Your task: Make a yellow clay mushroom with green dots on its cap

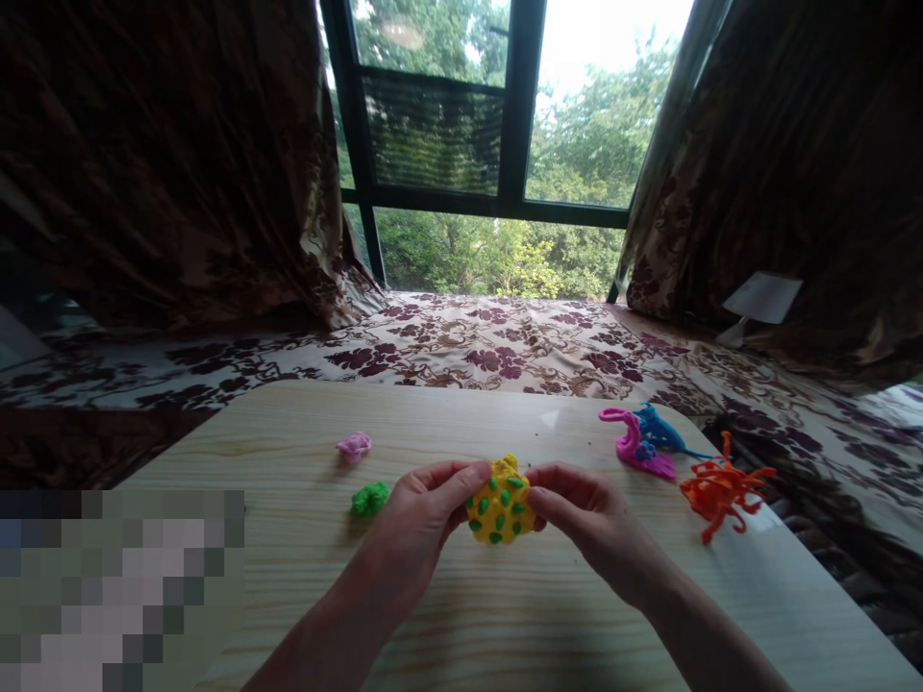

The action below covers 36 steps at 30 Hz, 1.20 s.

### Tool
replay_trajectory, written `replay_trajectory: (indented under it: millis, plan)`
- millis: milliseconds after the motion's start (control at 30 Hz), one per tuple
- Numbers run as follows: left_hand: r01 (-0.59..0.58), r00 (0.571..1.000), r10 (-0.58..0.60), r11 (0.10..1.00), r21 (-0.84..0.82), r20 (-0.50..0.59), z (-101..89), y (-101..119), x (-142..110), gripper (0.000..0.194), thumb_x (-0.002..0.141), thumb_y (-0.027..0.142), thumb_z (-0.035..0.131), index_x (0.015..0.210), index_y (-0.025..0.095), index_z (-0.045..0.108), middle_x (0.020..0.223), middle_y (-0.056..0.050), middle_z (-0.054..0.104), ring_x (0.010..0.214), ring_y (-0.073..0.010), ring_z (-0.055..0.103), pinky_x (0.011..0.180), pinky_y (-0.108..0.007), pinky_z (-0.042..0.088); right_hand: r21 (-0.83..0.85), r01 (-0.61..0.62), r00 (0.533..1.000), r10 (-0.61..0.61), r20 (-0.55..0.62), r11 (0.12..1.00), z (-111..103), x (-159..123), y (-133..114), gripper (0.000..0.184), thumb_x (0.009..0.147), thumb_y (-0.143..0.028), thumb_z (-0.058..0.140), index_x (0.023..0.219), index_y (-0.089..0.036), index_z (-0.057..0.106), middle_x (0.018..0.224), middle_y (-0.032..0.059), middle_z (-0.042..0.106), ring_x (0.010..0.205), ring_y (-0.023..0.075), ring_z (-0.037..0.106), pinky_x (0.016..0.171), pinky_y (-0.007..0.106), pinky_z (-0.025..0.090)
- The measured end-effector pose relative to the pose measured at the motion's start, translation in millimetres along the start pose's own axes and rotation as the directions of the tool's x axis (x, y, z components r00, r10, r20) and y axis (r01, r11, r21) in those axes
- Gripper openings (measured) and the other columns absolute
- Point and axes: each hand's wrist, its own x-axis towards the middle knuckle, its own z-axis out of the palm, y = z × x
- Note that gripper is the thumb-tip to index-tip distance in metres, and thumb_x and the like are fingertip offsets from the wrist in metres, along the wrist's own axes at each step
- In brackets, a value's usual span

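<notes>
Between my two hands, over the middle of the table, is a flat yellow clay piece [497,524] dotted with several small green bits and with a bumpy yellow top edge. My left hand [433,500] pinches its left edge, thumb in front. On the right edge, my right hand [577,495] grips it with thumb and fingers; the fingertips behind are hidden. A crumpled green clay lump [370,499] lies just left of my left hand, and a pale pink clay lump [354,446] sits a little beyond it.
On the light wooden table [288,548], to the right, lie a magenta clay figure [638,447], a blue clay figure [663,430] and an orange many-armed clay figure [725,487]. Behind are a flowered cloth [490,346], a window and curtains. A white lamp [764,296] stands far right.
</notes>
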Motion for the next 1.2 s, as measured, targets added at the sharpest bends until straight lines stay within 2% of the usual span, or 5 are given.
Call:
replay_trajectory:
  millis: [267, 733, 800, 967, 1200]
  plan:
    - [0.05, 0.989, -0.05, 0.999, 0.007, 0.142, 4.6, 5.3, -5.4, 0.028, 0.079, 0.029, 0.052, 0.096, 0.012, 0.066, 0.09, -0.01, 0.067, 0.082, -0.0187, 0.06, 0.076, -0.03, 0.044, 0.029, 0.016, 1.0, -0.016, -0.02, 0.999, -4.0, 1.2, 1.3, 0.028, 0.076, -0.038, 0.06, 0.09, -0.014, 0.066, 0.074, 0.0031, 0.062, 0.065, 0.0111, 0.053, 0.061, 0.023, 0.043]
    - [0.114, 0.987, -0.121, 0.991, 0.068, 0.105, 6.0, 3.9, -6.0, 0.019, 0.073, 0.025, 0.061, 0.086, 0.012, 0.068, 0.079, -0.007, 0.068, 0.075, -0.0141, 0.059, 0.071, -0.023, 0.045, -0.002, 0.03, 1.0, -0.03, 0.008, 1.0, -1.0, 0.6, 3.8, 0.028, 0.08, -0.039, 0.054, 0.079, -0.013, 0.063, 0.068, 0.0013, 0.059, 0.063, 0.011, 0.052, 0.059, 0.022, 0.042]
    - [0.104, 0.992, -0.103, 0.995, -0.005, 0.066, 2.0, 7.2, -2.3, 0.019, 0.074, 0.025, 0.06, 0.087, 0.013, 0.067, 0.085, -0.007, 0.068, 0.077, -0.0141, 0.06, 0.071, -0.023, 0.046, -0.061, 0.077, 0.997, -0.078, -0.021, 0.995, -7.6, 3.4, 3.7, 0.031, 0.083, -0.04, 0.048, 0.086, -0.013, 0.063, 0.072, 0.003, 0.061, 0.065, 0.0121, 0.054, 0.06, 0.024, 0.043]
    - [0.032, 0.993, -0.045, 0.992, -0.119, -0.105, -8.7, 21.9, 16.0, 0.019, 0.072, 0.026, 0.063, 0.088, 0.018, 0.065, 0.091, -0.005, 0.067, 0.077, -0.0136, 0.061, 0.064, -0.024, 0.049, -0.308, 0.146, 0.944, -0.226, -0.242, 0.94, -29.1, 14.0, 15.3, 0.028, 0.081, -0.036, 0.051, 0.097, -0.015, 0.06, 0.084, 0.0062, 0.062, 0.07, 0.0144, 0.056, 0.063, 0.027, 0.046]
    - [0.112, 0.993, -0.11, 0.993, 0.043, -0.053, 3.0, 17.7, 44.9, 0.027, 0.067, 0.035, 0.066, 0.082, 0.013, 0.065, 0.076, -0.006, 0.068, 0.061, -0.0118, 0.06, 0.053, -0.021, 0.046, -0.603, 0.236, 0.933, -0.352, -0.08, 0.762, -23.5, 19.2, 47.7, 0.032, 0.071, -0.024, 0.061, 0.103, -0.019, 0.06, 0.101, 0.0068, 0.056, 0.091, 0.0192, 0.055, 0.078, 0.03, 0.045]
